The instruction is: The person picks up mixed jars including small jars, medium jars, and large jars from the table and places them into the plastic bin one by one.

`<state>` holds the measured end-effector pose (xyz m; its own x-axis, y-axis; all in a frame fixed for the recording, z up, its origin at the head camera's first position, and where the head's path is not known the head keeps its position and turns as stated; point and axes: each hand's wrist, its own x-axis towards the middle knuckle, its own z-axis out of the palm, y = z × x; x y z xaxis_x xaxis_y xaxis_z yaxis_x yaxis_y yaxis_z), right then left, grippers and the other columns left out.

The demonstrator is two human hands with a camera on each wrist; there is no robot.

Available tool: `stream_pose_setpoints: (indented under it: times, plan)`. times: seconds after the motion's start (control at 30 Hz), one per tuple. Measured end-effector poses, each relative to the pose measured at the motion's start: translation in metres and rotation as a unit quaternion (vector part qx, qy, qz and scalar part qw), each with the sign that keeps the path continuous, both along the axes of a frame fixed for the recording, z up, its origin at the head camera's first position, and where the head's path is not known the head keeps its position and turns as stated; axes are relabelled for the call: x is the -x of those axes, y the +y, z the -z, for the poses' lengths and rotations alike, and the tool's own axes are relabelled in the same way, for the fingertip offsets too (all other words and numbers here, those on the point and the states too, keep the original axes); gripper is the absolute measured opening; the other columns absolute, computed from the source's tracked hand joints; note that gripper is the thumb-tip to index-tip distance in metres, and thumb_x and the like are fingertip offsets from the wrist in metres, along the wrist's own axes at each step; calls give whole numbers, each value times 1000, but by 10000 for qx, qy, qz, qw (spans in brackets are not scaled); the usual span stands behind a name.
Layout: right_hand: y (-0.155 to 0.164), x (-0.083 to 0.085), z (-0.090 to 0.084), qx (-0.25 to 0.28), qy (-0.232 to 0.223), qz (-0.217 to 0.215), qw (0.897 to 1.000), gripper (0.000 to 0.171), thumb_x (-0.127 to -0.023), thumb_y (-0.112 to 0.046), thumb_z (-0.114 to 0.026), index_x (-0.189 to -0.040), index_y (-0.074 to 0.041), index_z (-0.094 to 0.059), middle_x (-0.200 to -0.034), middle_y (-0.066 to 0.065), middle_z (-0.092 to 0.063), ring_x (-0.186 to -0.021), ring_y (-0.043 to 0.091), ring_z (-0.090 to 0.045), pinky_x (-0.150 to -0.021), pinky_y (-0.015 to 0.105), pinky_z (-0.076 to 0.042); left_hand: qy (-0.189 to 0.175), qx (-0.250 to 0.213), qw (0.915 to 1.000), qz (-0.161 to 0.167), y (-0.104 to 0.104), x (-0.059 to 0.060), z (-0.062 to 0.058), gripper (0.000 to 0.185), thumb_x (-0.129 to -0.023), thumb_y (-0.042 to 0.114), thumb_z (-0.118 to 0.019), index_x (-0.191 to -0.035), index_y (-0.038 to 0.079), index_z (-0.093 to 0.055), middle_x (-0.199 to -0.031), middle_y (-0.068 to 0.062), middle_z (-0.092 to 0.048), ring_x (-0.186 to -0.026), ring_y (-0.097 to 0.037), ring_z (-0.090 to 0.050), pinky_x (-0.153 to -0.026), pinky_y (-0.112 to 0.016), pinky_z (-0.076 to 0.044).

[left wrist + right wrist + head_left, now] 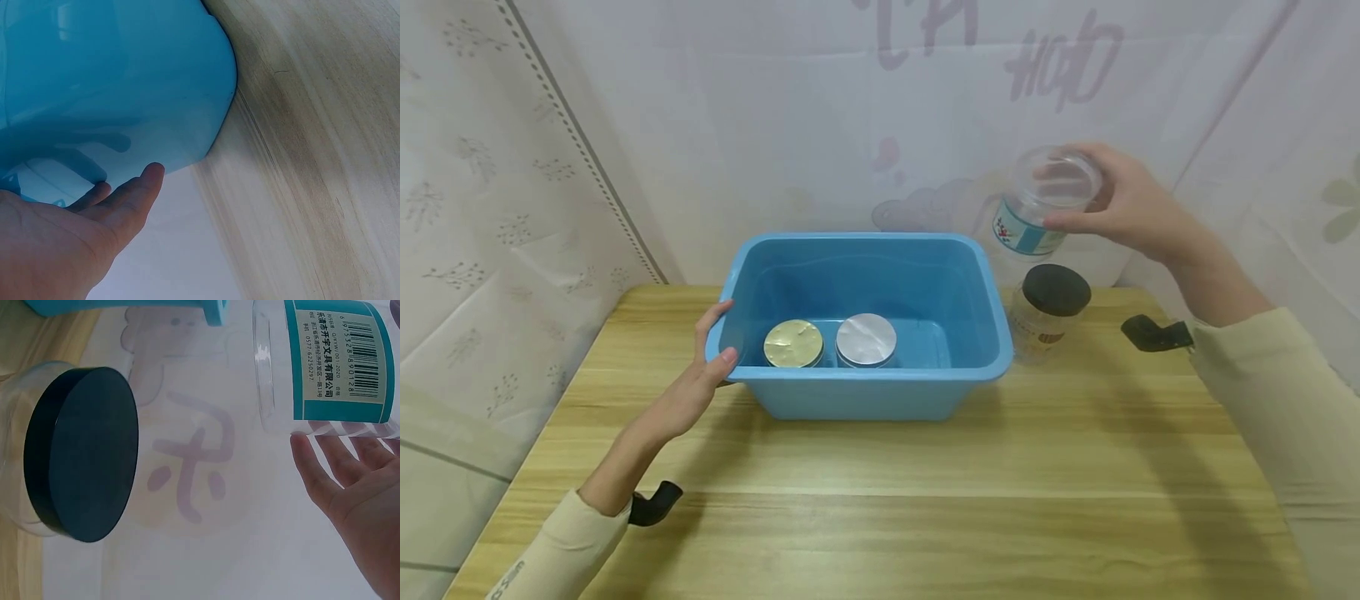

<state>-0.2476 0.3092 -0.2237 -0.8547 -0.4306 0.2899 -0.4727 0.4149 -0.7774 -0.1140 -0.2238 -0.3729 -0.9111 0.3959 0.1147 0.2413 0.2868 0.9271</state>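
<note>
My right hand (1120, 200) grips a clear plastic jar (1026, 225) with a teal-and-white label, holding it in the air to the right of a blue basin (865, 396). In the right wrist view the jar's label (342, 362) shows a barcode, and the fingers (315, 469) lie along its side. Below it stands another clear jar (1037, 333) with a black lid (94, 456), upright beside the basin. My left hand (688, 392) holds the basin's left rim near the front corner; its fingers (134, 200) lie against the outer wall.
Inside the basin stand two containers, one with a gold top (793, 343) and one with a silver top (867, 339). The basin sits near the back of a wooden table (880, 517). A printed white curtain (775, 125) hangs behind and at the sides.
</note>
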Motion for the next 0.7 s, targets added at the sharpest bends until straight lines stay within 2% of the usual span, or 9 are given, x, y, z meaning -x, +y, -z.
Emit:
stream_pose_setpoints:
  times: [0.4,0.7]
  plan:
    - [-22,3,-4,-185,196,-215,9994,78,-82,6,-81,-149,-12,-47,-139,13,-56,-113,26,-59,-81,24,-54,-32,-25,10000,-28,1,1,1,64,-107,35,-31,-158,33,6,-161,-20,7,-139,-55,-21,-96,-76,-30]
    - [-33,-1,-4,-309,91,-325,9990,77,-83,3,-82,-149,-13,-46,-136,11,-56,-110,28,-60,-81,26,-55,5,-26,10000,-44,0,1,1,63,-107,35,-31,-158,32,6,-161,-20,6,-138,-55,-21,-96,-77,-30]
